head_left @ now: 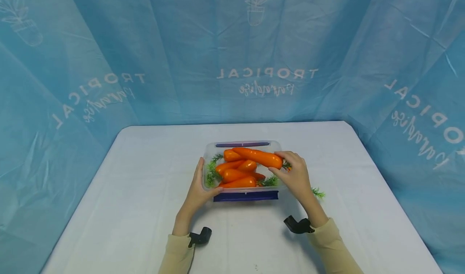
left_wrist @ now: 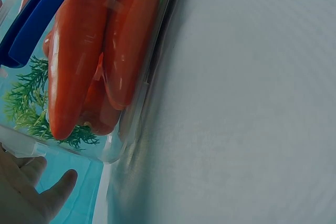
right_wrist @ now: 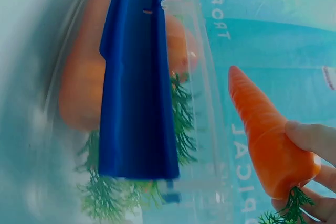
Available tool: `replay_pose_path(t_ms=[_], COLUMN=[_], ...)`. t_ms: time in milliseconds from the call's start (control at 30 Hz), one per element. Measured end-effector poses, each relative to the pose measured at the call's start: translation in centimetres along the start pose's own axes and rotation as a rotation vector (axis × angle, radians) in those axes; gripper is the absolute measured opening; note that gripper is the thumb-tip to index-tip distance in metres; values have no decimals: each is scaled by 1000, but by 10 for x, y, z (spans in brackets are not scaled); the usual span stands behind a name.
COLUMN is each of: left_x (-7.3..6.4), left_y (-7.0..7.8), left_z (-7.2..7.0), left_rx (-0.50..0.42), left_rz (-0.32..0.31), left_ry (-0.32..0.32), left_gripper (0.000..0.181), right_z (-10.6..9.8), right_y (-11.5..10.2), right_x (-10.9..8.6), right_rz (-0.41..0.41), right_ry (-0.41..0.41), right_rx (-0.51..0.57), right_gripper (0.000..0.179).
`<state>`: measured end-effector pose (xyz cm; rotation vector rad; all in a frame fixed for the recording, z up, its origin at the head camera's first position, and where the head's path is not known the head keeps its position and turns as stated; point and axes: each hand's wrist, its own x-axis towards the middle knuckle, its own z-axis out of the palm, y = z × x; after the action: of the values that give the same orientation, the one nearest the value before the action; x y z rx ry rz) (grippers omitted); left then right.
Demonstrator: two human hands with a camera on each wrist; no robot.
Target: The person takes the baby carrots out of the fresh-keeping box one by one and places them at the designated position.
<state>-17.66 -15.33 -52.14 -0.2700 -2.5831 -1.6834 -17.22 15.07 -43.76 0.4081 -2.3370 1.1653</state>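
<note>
My right hand (head_left: 296, 176) pinches an orange carrot (head_left: 258, 156) by its thick end, thumb on one side and fingers on the other. In the right wrist view the held carrot (right_wrist: 270, 140) has its tip pointing up and green leaves at the stem end. Below it stands a clear plastic container (head_left: 242, 189) with blue clip flaps, holding several carrots (head_left: 239, 182) with green tops. My left hand (head_left: 198, 188) lies along the container's left side, fingers extended and thumb at the front rim. Nothing is in its grasp.
A white-covered table (head_left: 152, 209) lies under the container. A green leafy sprig (head_left: 318, 193) shows beside my right forearm, partly hidden by it. Blue printed curtains (head_left: 181, 52) enclose the back and sides. Both wrists wear black camera mounts (head_left: 200, 236).
</note>
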Motion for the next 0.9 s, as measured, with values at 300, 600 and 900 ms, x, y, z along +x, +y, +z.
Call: replay_pose_path(t_ms=[300,600,900], left_x=[-1,-1,-1], left_y=[0,2,3], left_z=[0,0,0], left_rx=[-10,-12,-14], left_rz=[1,-8,-4], left_ry=[-3,-1,-9], left_gripper=[112,112,113], right_z=[-18,-29,-41], right_y=[9,18,26], right_x=[0,-2,-1], right_rz=[45,88,96], right_ry=[64,95,181], right_rx=[-14,-23,-31], right_gripper=[44,42,44])
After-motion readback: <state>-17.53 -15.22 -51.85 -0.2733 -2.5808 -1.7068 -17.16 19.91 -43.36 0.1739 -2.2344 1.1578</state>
